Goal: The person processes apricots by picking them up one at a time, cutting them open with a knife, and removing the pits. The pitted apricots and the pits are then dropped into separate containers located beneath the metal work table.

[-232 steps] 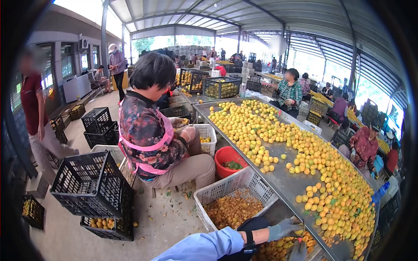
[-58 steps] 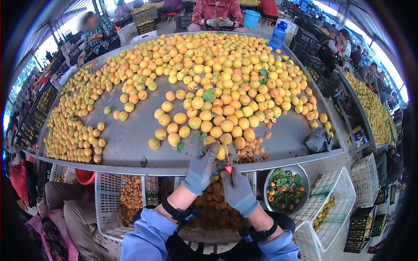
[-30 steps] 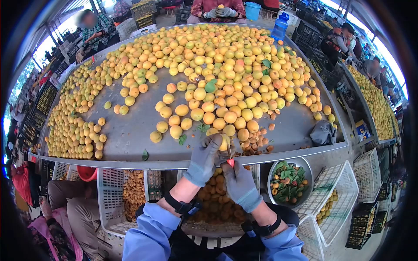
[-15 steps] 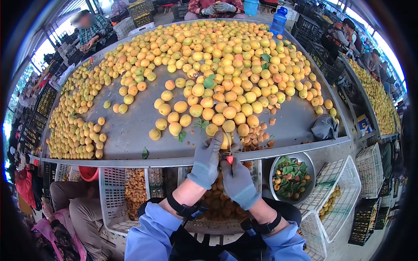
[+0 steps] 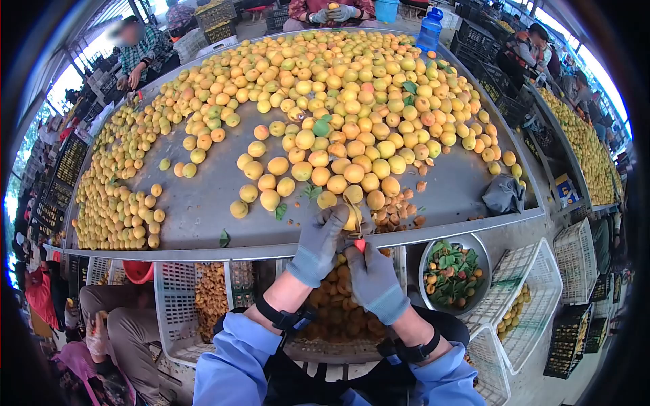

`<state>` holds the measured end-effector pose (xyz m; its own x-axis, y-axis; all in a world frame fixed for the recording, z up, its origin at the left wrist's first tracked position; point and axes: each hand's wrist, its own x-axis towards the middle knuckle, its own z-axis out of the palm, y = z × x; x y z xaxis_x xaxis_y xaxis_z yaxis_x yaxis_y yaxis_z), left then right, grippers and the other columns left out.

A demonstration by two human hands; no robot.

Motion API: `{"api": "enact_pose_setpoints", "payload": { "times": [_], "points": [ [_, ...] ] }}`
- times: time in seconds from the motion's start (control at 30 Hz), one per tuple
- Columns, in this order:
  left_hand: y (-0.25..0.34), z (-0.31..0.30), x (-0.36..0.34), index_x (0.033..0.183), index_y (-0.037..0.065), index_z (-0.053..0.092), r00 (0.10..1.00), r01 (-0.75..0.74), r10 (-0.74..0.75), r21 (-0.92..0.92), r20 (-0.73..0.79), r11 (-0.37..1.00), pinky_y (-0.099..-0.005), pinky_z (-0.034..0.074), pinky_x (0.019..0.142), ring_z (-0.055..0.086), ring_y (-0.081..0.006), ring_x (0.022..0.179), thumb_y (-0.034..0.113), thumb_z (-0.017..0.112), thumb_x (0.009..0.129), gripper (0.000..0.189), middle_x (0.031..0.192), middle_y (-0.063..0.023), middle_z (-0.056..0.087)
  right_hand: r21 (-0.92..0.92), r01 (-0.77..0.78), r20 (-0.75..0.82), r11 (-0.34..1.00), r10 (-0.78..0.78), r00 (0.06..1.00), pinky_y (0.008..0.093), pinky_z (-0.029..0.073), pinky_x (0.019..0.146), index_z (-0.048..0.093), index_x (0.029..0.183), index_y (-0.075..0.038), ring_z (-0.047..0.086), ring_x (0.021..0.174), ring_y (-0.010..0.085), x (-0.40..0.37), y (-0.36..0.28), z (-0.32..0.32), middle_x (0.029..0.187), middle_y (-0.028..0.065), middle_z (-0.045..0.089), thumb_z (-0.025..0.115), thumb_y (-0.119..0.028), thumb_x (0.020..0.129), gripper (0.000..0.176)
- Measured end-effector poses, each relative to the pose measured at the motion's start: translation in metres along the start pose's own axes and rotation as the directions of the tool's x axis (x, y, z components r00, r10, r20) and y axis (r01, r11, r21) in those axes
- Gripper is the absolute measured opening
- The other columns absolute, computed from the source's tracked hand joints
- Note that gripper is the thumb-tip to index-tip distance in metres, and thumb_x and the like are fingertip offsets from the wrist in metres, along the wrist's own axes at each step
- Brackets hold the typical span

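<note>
My left hand [image 5: 320, 245], in a grey glove, is closed on a yellow apricot [image 5: 352, 218] at the table's near edge. My right hand [image 5: 374, 279], gloved too, grips a small tool with a red handle [image 5: 360, 245]; its thin metal end meets the near side of the fruit, and I cannot make out its exact shape. Just beyond my hands, a heap of whole apricots [image 5: 325, 158] covers much of the metal table [image 5: 196, 215]. Opened apricot pieces [image 5: 396, 215] lie beside the held fruit, to its right.
Below the table are a crate of apricot halves [image 5: 211, 298] and a steel bowl with leaves and fruit [image 5: 455, 274]. White crates [image 5: 535, 298] stand at right. A dark bag [image 5: 504, 194] and a blue bottle [image 5: 430, 30] rest on the table. Several other people sit around.
My hands stay together on the apricot and red-handled tool, barely shifting. The person across the table now shows an apricot in gloved hands. At lower left, a neighbour's hand has come up.
</note>
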<state>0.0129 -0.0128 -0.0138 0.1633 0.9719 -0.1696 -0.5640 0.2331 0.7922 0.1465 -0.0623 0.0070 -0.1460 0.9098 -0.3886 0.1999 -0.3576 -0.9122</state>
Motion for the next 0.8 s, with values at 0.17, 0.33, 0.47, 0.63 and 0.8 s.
{"api": "enact_pose_setpoints", "payload": {
  "times": [0.17, 0.33, 0.47, 0.63, 0.8],
  "points": [
    [-0.011, 0.004, -0.002, 0.123, -0.005, 0.056, 0.977, 0.042, -0.039, 0.006, -0.208, 0.999, -0.0370, 0.055, 0.091, 0.067, -0.0234, 0.102, 0.043, 0.063, 0.098, 0.055, 0.113, -0.0149, 0.066, -0.448, 0.333, -0.154, 0.830, -0.439, 0.885, 0.0394, 0.046, 0.049, 0.054, 0.103, 0.003, 0.065, 0.054, 0.0295, 0.010, 0.029, 0.014, 0.065, 0.0183, 0.062, 0.055, -0.021, 0.102, 0.024],
    [0.005, 0.004, -0.006, 0.128, -0.004, 0.054, 0.995, 0.100, -0.101, -0.028, -0.026, 0.995, -0.0377, 0.053, 0.094, 0.067, -0.0249, 0.106, 0.042, 0.059, 0.100, 0.054, 0.116, -0.0144, 0.066, -0.383, 0.263, -0.173, 0.886, -0.348, 0.921, 0.0411, 0.046, 0.051, 0.055, 0.101, 0.004, 0.066, 0.058, 0.0344, 0.002, 0.018, 0.011, 0.063, 0.0213, 0.061, 0.057, -0.021, 0.101, 0.025],
    [0.012, -0.001, -0.001, 0.129, -0.003, 0.054, 0.985, 0.059, -0.045, -0.075, 0.166, 0.995, -0.0381, 0.052, 0.097, 0.066, -0.0252, 0.106, 0.040, 0.055, 0.103, 0.050, 0.119, -0.0140, 0.065, -0.307, 0.245, -0.142, 0.920, -0.299, 0.944, 0.0371, 0.047, 0.049, 0.054, 0.100, 0.004, 0.067, 0.053, 0.0270, 0.004, 0.015, 0.005, 0.060, 0.0156, 0.060, 0.057, -0.021, 0.102, 0.026],
    [0.003, -0.001, -0.002, 0.122, -0.002, 0.060, 0.994, 0.034, -0.046, 0.121, 0.096, 0.992, -0.0326, 0.053, 0.091, 0.066, -0.0190, 0.099, 0.040, 0.058, 0.102, 0.047, 0.112, -0.0102, 0.067, -0.275, 0.231, -0.153, 0.933, -0.280, 0.948, 0.0448, 0.047, 0.053, 0.052, 0.099, 0.005, 0.065, 0.060, 0.0360, 0.002, 0.011, 0.005, 0.064, 0.0208, 0.061, 0.057, -0.024, 0.100, 0.029],
    [0.001, 0.020, -0.013, 0.114, -0.002, 0.065, 0.998, 0.063, -0.059, 0.128, -0.034, 0.990, -0.0273, 0.053, 0.085, 0.065, -0.0128, 0.089, 0.042, 0.059, 0.101, 0.045, 0.101, -0.0057, 0.069, -0.304, 0.217, -0.183, 0.928, -0.281, 0.942, 0.0547, 0.048, 0.058, 0.049, 0.098, 0.004, 0.063, 0.069, 0.0486, 0.005, 0.019, 0.013, 0.068, 0.0280, 0.062, 0.056, -0.024, 0.099, 0.029]
  ]
}}
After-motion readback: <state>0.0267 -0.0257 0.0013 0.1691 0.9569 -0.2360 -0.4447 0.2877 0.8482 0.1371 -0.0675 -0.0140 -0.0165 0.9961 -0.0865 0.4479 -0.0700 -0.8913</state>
